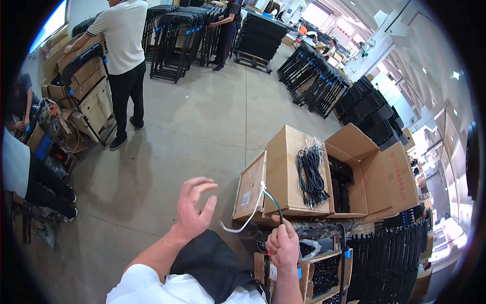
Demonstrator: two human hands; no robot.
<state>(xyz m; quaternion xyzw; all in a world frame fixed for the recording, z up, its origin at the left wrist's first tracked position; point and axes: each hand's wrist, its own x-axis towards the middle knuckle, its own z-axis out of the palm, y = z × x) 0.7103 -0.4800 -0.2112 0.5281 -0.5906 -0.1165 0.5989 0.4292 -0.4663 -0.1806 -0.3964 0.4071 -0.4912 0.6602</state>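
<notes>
My right hand is closed around a thin cable, which stands up out of the fist. Its black sheath gives way to a green stretch, and a narrow white strip loops from the tip down to the left. My left hand is raised with fingers curved and apart, holding nothing, left of the strip and not touching it. Just beyond, a bundle of black cables lies on a closed cardboard box.
An open carton with black parts stands right of the box. Below it are a bin of small black parts and rows of black frames. One person stands at far left, another beside black frame racks.
</notes>
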